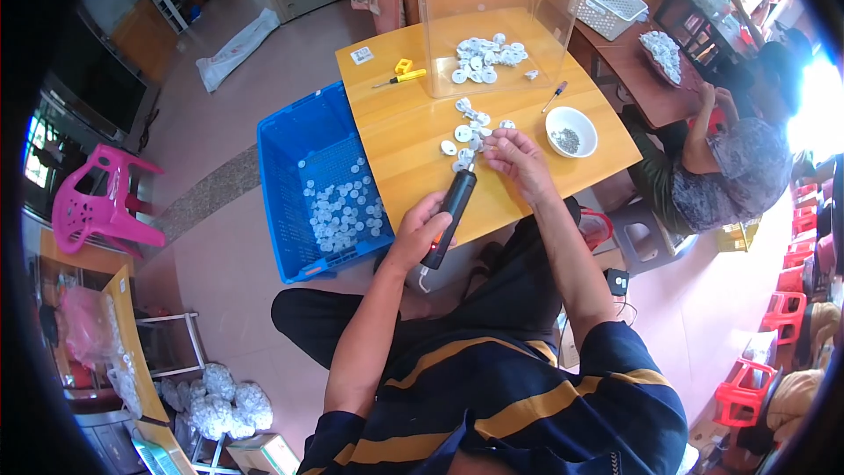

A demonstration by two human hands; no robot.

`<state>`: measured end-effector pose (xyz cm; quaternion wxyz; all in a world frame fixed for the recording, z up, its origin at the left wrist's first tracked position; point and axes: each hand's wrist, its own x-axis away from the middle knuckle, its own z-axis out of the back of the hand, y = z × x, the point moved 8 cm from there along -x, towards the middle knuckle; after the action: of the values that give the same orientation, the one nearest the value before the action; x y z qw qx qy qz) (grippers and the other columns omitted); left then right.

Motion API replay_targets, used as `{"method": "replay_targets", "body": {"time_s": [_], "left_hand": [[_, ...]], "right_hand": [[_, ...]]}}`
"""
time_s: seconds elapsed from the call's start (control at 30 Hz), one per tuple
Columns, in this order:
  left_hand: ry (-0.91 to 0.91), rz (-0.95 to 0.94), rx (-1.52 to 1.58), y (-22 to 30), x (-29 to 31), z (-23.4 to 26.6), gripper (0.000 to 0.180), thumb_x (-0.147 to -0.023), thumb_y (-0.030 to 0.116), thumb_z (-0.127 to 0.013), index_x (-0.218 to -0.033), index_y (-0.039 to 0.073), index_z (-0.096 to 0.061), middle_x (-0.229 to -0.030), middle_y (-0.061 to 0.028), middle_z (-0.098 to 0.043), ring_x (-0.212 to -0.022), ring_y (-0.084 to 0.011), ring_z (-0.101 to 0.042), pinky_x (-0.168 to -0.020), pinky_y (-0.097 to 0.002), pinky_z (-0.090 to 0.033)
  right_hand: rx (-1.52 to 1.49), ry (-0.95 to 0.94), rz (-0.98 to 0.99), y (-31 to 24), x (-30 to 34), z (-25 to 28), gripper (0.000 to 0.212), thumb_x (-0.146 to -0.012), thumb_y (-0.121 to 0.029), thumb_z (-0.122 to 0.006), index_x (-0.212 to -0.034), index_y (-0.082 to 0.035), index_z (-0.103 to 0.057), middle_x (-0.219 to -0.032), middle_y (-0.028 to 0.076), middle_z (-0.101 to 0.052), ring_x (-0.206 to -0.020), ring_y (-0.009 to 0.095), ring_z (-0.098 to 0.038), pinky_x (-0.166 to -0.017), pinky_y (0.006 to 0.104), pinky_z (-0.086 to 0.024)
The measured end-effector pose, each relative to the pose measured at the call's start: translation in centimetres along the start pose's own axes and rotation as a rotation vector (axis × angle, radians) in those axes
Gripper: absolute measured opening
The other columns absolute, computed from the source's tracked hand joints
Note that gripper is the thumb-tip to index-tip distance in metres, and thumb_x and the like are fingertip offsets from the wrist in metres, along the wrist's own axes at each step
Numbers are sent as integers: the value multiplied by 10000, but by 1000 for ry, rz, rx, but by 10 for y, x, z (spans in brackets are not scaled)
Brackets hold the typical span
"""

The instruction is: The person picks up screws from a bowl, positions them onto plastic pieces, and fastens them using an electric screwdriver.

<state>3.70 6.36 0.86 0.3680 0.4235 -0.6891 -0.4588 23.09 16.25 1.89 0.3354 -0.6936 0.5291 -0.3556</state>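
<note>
My left hand (417, 234) is wrapped around a black electric screwdriver (455, 204), its tip pointing away over the wooden table (387, 114). Close to that tip, the fingers of my right hand (522, 163) are pinched together; whatever is between them is too small to make out. Several round white plastic parts (463, 133) lie loose around the tip. To the right stands a white bowl (587, 126) holding small grey metal pieces (567, 140). Farther back, a clear plastic bin (424, 40) lies on its side with a heap of white parts (488, 56) in it.
A blue crate (274, 202) with many white parts stands left of the table. On the tabletop lie a yellow-handled screwdriver (406, 76) and a small dark-handled screwdriver (556, 92). Another person (747, 154) sits at a brown table on the right. A pink chair (97, 193) is at far left.
</note>
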Motion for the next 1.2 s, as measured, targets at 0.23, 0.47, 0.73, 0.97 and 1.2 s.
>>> {"method": "replay_targets", "body": {"time_s": [0.23, 0.47, 0.73, 0.97, 1.2], "left_hand": [[24, -46, 112, 5, 2, 5, 459, -982, 200, -556, -1388, -1, -483, -988, -109, -654, -696, -137, -650, -654, -258, -553], [35, -45, 121, 7, 2, 3, 452, -978, 190, -536, -1381, -6, -483, -985, -123, -659, -692, -145, -655, -645, -265, -556], [24, -21, 100, 7, 5, 4, 456, -974, 177, -548, -1384, -12, -485, -1019, -123, -650, -749, -141, -658, -670, -270, -561], [1, -43, 24, 11, 2, -4, 479, -966, 186, -546, -1391, -20, -469, -1011, -121, -654, -719, -142, -655, -663, -268, -564], [-67, -17, -146, 3, 0, -11, 454, -967, 111, -550, -1395, -25, -481, -1067, -67, -626, -826, -113, -621, -697, -272, -564]], "right_hand": [[700, 48, 354, 20, 3, -7, 186, -913, -94, -700, -1084, -26, -673, -969, 53, -703, -796, 135, -657, -736, 280, -542], [1395, 45, 677, -1, 20, -61, 219, -803, -130, -738, -1012, -112, -675, -878, 126, -647, -833, 365, -655, -705, 455, -532], [1211, 18, 523, -3, 14, -47, 171, -843, -97, -719, -978, -76, -617, -848, 120, -629, -787, 286, -652, -699, 387, -536], [422, 80, 258, 15, 10, 14, 158, -918, -22, -691, -1061, -53, -633, -954, -30, -623, -842, 64, -582, -748, 229, -495], [380, 174, 283, 8, 18, 28, 229, -918, -5, -685, -1144, -36, -667, -999, -27, -629, -867, 62, -583, -788, 219, -492]]}}
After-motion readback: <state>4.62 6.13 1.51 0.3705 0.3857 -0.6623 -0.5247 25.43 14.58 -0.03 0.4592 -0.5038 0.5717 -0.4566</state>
